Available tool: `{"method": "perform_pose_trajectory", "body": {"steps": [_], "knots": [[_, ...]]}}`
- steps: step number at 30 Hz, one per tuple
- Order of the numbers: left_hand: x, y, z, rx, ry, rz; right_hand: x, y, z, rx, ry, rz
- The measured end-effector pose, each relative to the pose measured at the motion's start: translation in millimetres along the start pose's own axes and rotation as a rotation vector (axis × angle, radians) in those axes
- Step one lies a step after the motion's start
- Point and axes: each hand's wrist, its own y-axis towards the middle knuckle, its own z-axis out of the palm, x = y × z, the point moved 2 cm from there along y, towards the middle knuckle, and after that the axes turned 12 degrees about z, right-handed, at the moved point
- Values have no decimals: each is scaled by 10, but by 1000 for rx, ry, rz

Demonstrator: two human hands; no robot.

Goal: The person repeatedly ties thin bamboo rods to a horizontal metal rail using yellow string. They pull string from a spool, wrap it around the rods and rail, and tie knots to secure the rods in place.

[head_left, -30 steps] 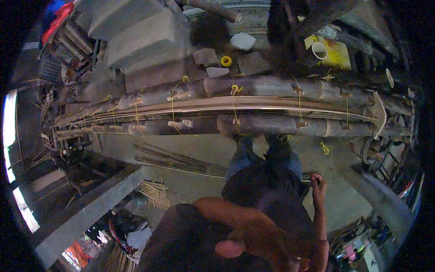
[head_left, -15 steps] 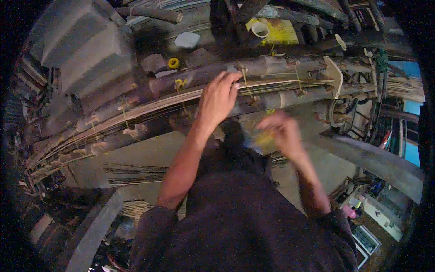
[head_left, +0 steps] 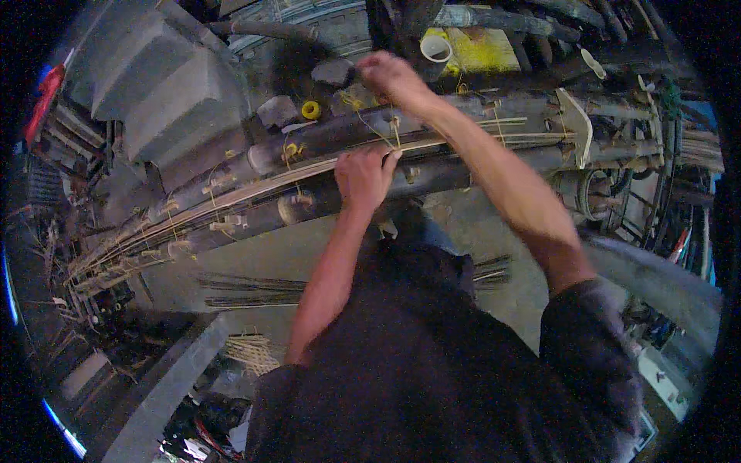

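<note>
A long bundle of thin pale strips (head_left: 255, 185) runs between two dark poles, with yellow cord tied around it at several places. My left hand (head_left: 364, 176) is closed on the bundle near its middle, its thumb pressing where a yellow cord (head_left: 372, 127) crosses the strips. Beyond the poles, my right hand (head_left: 392, 79) is raised with its fingers curled. Motion blurs it, and what it holds cannot be made out. Loose yellow cord lies just below that hand.
A yellow ring-shaped roll (head_left: 311, 109) sits beside a grey stone (head_left: 278, 113) behind the poles. Farther back are a white cup (head_left: 436, 50) and a yellow sheet (head_left: 486, 50). A pale flat plate (head_left: 573, 127) stands across the poles at right. Grey concrete blocks (head_left: 166, 92) rise at left.
My right hand has swung from the near side of the poles up and across to the far side. My left hand has moved down slightly and curled onto the strips.
</note>
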Motion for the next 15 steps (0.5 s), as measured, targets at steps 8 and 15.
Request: {"method": "perform_pose_trajectory", "body": {"steps": [8,15], "knots": [[-146,228,-180,89,-694,-300,-1038,-1669,891,420,-720,-72],[894,1197,620,241,-866,-672,-819,-1822,628,547,-700,-104]]}}
